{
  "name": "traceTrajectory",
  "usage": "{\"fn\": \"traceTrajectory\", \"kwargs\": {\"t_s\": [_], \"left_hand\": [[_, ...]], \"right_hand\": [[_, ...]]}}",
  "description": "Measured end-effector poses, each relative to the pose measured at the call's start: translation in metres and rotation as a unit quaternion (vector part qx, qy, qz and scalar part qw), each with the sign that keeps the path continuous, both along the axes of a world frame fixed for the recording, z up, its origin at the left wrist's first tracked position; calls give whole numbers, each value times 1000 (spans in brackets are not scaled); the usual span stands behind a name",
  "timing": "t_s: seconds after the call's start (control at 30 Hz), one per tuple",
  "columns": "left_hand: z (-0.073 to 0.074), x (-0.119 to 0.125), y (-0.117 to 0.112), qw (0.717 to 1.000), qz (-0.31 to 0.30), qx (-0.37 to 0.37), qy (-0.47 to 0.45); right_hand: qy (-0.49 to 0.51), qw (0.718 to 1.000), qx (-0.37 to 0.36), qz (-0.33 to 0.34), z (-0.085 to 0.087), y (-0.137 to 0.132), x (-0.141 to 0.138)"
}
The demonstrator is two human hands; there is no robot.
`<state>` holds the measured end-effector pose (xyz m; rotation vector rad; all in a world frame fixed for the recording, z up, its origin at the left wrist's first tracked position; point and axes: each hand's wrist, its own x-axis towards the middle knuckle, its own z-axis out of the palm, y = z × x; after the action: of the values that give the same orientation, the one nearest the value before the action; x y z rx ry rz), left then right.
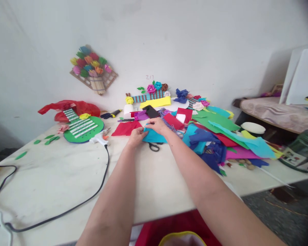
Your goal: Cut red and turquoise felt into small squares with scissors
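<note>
A sheet of blue paper point(155, 137) is stretched between my hands over the middle of the table. My left hand point(136, 136) pinches its left edge. With fingers bent over its top edge, my right hand point(157, 126) grips the same sheet. Black scissors handles point(154, 147) poke out just below the paper; the blades are hidden. Red paper point(125, 128) lies flat beside my left hand. Behind my right hand are a dark phone-like object point(151, 111) and a folded purple piece point(141, 115).
A white glue gun point(99, 138) with a long black cord point(106, 171) lies left, near a green board with white strips point(83, 130). Coloured paper scraps point(215, 123) heap up on the right, by a large glass jar point(301, 152). Pliers point(111, 114) rest at the back.
</note>
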<state>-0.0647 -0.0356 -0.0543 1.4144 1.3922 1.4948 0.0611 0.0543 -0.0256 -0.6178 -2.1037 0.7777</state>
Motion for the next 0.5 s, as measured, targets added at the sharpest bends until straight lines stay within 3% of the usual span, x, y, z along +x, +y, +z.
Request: {"fn": "traceTrajectory", "kwargs": {"t_s": [0.2, 0.5], "left_hand": [[0, -1, -2, 1000, 7, 9, 12], [-3, -4, -5, 998, -8, -59, -25]], "right_hand": [[32, 999, 6, 14, 5, -4, 2], [55, 998, -28, 30, 9, -3, 5]]}}
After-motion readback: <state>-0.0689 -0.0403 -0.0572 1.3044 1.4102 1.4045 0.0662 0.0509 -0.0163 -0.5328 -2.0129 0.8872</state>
